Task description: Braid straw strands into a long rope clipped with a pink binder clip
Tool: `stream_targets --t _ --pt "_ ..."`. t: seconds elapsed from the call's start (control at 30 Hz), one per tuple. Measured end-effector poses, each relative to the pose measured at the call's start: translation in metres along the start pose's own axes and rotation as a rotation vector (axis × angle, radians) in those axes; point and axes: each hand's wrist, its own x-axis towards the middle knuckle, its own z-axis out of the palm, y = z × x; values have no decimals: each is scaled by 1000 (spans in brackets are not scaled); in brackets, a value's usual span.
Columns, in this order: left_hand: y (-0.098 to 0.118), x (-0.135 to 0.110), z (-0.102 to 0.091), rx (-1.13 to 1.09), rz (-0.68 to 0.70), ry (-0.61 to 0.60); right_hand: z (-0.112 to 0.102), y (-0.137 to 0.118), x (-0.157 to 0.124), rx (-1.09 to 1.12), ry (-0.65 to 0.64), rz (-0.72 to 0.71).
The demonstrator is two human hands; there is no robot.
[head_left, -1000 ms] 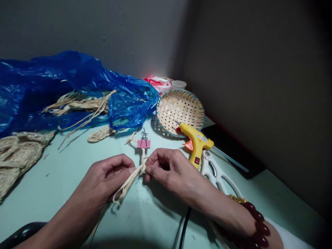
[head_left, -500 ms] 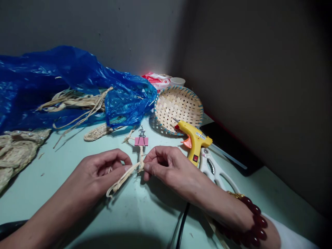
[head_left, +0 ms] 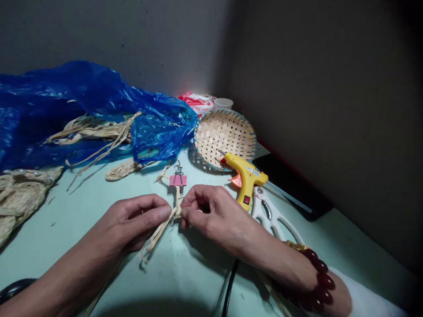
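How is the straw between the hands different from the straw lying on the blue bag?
The held straw is gathered into one narrow cord; the bag's straw sprawls in loose, separate strands. The held straw is pinched by the left hand and right hand and clamped by a pink clip; the bag's straw lies untouched on the blue bag. Both are pale tan.

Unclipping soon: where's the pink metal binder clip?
Head view, mid-table: the pink metal binder clip clamps pale straw strands just beyond the right hand, left of the yellow glue gun.
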Motion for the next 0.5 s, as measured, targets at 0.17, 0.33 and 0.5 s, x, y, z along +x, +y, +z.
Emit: stream_targets --t 0.17,0.33,0.5 --pt "-3 0 1 236 86 27 5 0 -1 -34 28 3" --pt "-11 -13 9 521 313 230 10 1 -4 119 12 -11" --pt "-23 -19 16 738 680 332 14 1 -2 259 -12 -13"
